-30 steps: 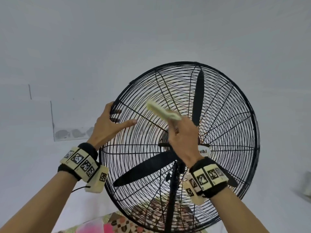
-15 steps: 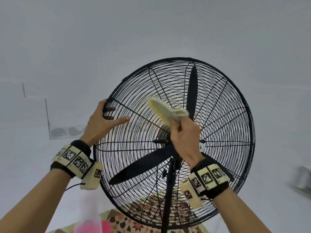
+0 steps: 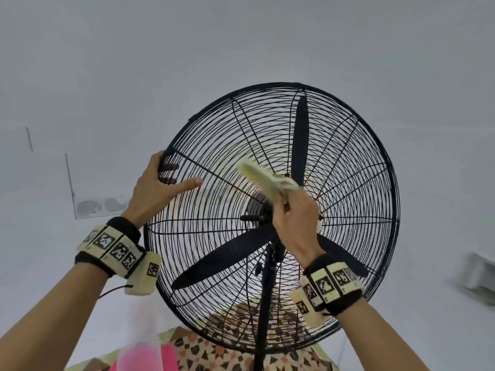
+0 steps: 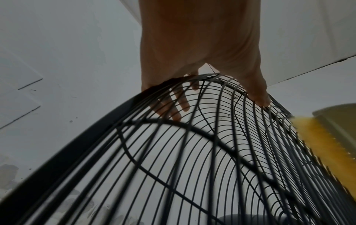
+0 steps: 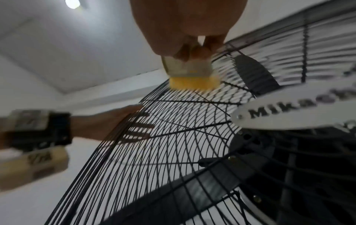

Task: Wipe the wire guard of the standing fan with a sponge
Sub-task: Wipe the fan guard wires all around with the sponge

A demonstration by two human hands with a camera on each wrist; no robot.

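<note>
Sponge (image 3: pixel 267 180) and wire guard (image 3: pixel 348 167) meet just up and left of the fan's hub, and that contact is what the wipe turns on. The right hand (image 3: pixel 294 220) pinches the sponge by one end, fingers curled round it, directly in front of the hub; from there the sponge's long axis runs up and to the left, towards the guard's upper-left rim. In the right wrist view its yellow face (image 5: pixel 194 83) lies against the wires, pale backing towards the fingers.

Over at that upper-left rim, the left hand (image 3: pixel 158 188) grips the guard: thumb stretched along the front wires towards the hub, fingers (image 3: pixel 168 174) hooked round the rim and showing behind the wires. It looks to be steadying the fan head, no more.

So the right hand is the nearer one for the work, and I judge a stroke along the sponge's own axis, outward from the hub, would carry it straight towards the left hand's thumb. The wires on the far side of the hub from the left hand lie untouched by either hand.
</note>
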